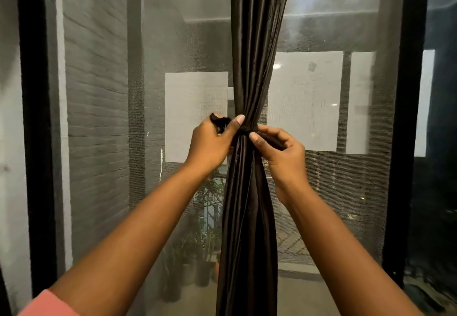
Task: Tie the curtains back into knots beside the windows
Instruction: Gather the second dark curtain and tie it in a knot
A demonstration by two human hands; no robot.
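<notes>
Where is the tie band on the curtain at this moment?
In the head view, the tie band wraps the dark curtain mid-frame, before the window screen, its ends gripped by the left hand and right hand.

A dark brown, glossy gathered curtain [254, 43] hangs before a mesh-screened window [103, 93], cinched at its middle by a dark fabric band [243, 129]. The left hand [210, 143] grips one band end; the right hand [282, 153] pinches the other.
</notes>
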